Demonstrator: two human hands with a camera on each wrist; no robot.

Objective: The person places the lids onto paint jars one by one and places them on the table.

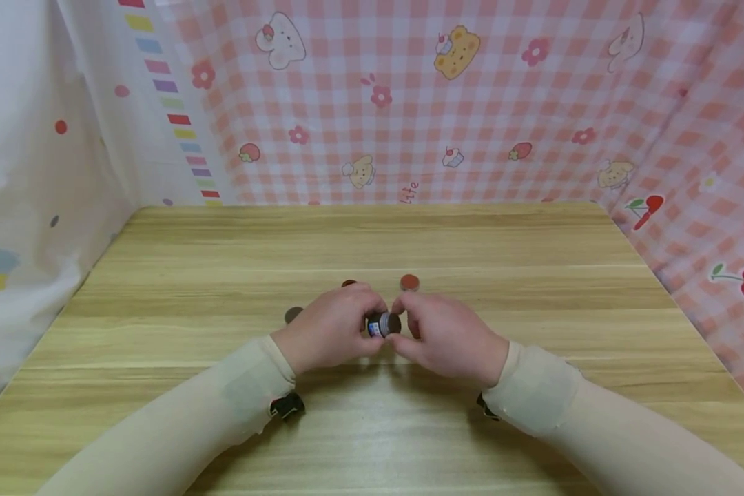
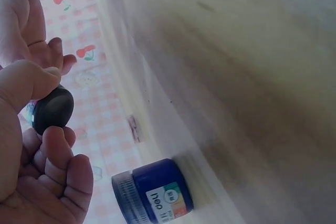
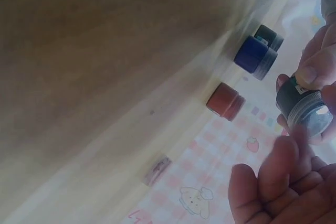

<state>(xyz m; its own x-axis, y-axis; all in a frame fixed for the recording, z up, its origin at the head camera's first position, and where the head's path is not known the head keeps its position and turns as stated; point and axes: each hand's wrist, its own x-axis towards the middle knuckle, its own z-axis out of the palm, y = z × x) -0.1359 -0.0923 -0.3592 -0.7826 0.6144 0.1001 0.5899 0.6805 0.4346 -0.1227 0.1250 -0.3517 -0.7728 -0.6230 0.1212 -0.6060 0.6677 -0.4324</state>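
One labelled dark jar (image 1: 382,324): was held in left hand (image 1: 330,326), right hand (image 1: 449,337) at its end. One red round item (image 1: 410,282): lay beyond, on wooden table (image 1: 384,434).

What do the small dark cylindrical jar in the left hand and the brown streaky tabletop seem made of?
The jar seems smooth plastic, possibly glass, judging by its even, faintly shiny wall. The tabletop looks like satin wood or laminate: long grain streaks, soft reflections.

bench (image 1: 378,238): wood-grain
back cloth (image 1: 341,103): pink check, cartoon animals
left cloth (image 1: 25,151): white, dotted
right cloth (image 1: 688,138): pink check, cherries
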